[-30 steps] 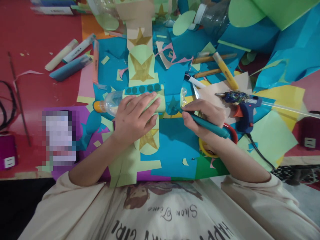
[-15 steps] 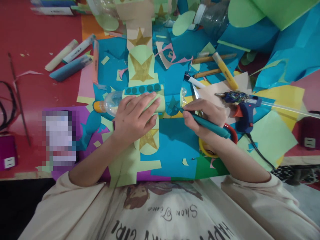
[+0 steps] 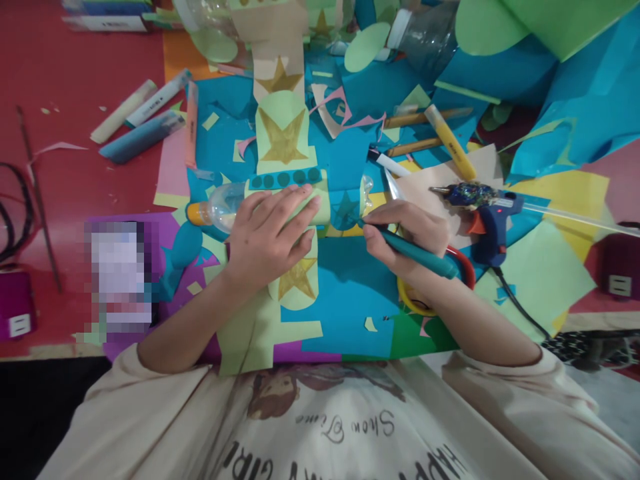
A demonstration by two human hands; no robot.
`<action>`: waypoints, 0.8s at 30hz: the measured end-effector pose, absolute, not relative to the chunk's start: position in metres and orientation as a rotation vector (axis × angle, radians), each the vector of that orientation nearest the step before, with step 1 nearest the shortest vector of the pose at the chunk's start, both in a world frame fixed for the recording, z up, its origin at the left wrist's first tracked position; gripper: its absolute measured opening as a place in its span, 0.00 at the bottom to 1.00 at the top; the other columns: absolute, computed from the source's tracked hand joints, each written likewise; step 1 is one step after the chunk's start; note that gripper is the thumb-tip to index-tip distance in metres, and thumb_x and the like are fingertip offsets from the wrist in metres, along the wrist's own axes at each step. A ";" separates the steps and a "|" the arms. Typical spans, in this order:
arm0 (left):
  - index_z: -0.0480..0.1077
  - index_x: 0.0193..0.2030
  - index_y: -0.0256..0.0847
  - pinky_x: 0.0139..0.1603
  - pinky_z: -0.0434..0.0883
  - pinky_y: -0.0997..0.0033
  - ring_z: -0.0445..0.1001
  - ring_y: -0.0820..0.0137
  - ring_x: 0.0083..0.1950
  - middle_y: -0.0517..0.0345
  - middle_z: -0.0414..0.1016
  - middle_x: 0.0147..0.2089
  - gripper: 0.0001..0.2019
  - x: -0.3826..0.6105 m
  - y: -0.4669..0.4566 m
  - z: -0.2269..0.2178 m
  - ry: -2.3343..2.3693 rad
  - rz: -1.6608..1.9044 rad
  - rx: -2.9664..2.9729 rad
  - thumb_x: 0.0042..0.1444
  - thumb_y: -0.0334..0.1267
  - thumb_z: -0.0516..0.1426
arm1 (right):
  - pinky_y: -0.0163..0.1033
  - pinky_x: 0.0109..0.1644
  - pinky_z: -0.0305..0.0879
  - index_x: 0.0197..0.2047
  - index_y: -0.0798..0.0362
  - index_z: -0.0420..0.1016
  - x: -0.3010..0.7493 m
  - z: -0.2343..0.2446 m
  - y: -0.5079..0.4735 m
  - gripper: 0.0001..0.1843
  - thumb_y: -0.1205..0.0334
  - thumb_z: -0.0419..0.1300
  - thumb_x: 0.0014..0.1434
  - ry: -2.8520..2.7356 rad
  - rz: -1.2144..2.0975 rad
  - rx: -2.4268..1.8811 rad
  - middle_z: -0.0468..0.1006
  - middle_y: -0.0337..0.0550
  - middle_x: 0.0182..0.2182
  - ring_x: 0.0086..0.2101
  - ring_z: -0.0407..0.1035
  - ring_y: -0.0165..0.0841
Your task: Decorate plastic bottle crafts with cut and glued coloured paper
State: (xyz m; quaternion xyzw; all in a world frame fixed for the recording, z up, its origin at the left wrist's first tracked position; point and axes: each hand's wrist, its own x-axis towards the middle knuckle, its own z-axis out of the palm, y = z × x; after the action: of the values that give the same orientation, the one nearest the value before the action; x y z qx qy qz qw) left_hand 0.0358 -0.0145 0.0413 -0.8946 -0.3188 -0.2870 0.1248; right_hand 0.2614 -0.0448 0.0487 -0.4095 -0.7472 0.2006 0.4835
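Note:
A plastic bottle [image 3: 223, 205] with an orange cap lies on its side, wrapped in light green paper with a dotted blue strip [image 3: 285, 178]. My left hand [image 3: 270, 233] rests across the wrapping, fingers spread and flat. Rounded paper flaps with gold stars [image 3: 284, 135] stick out above and below the bottle. Near the bottle's base hangs a blue rounded flap [image 3: 345, 200] bearing a darker star. My right hand [image 3: 410, 230] is closed around a teal marker [image 3: 420, 255], its tip touching or just over the star's lower right part.
A glue gun [image 3: 493, 213] with a clear stick and cable lies right of my right hand. Red-and-yellow scissors handles [image 3: 417, 303] sit under that wrist. Several markers [image 3: 143, 137] lie at upper left, a yellow marker [image 3: 451, 143] at right. Paper scraps cover the table; a phone [image 3: 120, 273] is at left.
The marker and my right hand have shifted very slightly, with the tip a little higher on the star. My left hand and the bottle stay in place.

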 end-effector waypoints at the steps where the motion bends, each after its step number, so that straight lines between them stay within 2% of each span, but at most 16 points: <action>1: 0.69 0.58 0.44 0.53 0.72 0.61 0.79 0.63 0.53 0.52 0.80 0.54 0.17 0.036 -0.015 0.041 -0.929 -0.837 -2.603 0.62 0.38 0.54 | 0.38 0.30 0.74 0.38 0.48 0.71 0.262 0.048 -0.045 0.08 0.70 0.62 0.57 -1.816 0.484 -0.993 0.77 0.38 0.27 0.28 0.75 0.32; 6: 0.65 0.63 0.45 0.64 0.66 0.61 0.76 0.62 0.58 0.52 0.77 0.58 0.21 0.034 -0.016 0.036 -0.996 -0.845 -2.632 0.63 0.38 0.53 | 0.40 0.29 0.73 0.39 0.47 0.72 0.265 0.043 -0.047 0.03 0.62 0.61 0.61 -1.724 0.374 -1.012 0.77 0.38 0.28 0.27 0.74 0.33; 9: 0.64 0.64 0.48 0.64 0.66 0.59 0.76 0.62 0.57 0.53 0.77 0.57 0.22 0.033 -0.017 0.036 -1.043 -0.822 -2.648 0.63 0.40 0.53 | 0.42 0.28 0.73 0.42 0.43 0.73 0.265 0.044 -0.047 0.04 0.59 0.61 0.62 -1.718 0.312 -1.096 0.78 0.39 0.28 0.27 0.74 0.35; 13: 0.66 0.62 0.40 0.59 0.71 0.59 0.77 0.60 0.55 0.47 0.79 0.54 0.21 0.032 -0.016 0.039 -0.976 -0.778 -2.646 0.63 0.40 0.54 | 0.44 0.30 0.74 0.44 0.42 0.73 0.261 0.047 -0.045 0.07 0.61 0.61 0.62 -1.790 0.268 -1.052 0.80 0.40 0.30 0.30 0.75 0.37; 17: 0.66 0.64 0.49 0.63 0.69 0.56 0.75 0.59 0.60 0.51 0.75 0.59 0.21 0.031 -0.016 0.038 -1.090 -0.811 -2.750 0.64 0.43 0.53 | 0.42 0.28 0.74 0.46 0.43 0.74 0.258 0.048 -0.045 0.08 0.61 0.59 0.63 -1.834 0.321 -1.024 0.81 0.41 0.32 0.28 0.75 0.35; 20: 0.65 0.65 0.49 0.64 0.68 0.50 0.73 0.54 0.62 0.49 0.73 0.61 0.22 0.030 -0.015 0.035 -1.109 -0.861 -2.815 0.64 0.45 0.54 | 0.40 0.26 0.73 0.45 0.44 0.73 0.257 0.050 -0.045 0.08 0.63 0.58 0.63 -1.841 0.332 -1.018 0.81 0.41 0.30 0.27 0.75 0.34; 24: 0.64 0.65 0.53 0.64 0.68 0.46 0.71 0.52 0.63 0.50 0.72 0.63 0.23 0.029 -0.015 0.033 -1.134 -0.770 -2.847 0.64 0.49 0.54 | 0.37 0.33 0.76 0.45 0.46 0.73 0.258 0.049 -0.045 0.10 0.68 0.61 0.60 -1.851 0.382 -0.992 0.81 0.41 0.31 0.32 0.77 0.33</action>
State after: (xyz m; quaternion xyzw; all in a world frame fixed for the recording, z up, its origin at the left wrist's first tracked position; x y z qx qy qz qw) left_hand 0.0293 -0.0149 0.0328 -0.9010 -0.3588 -0.2437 -0.0092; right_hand 0.2579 -0.0452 0.0486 -0.4071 -0.7594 0.1569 0.4827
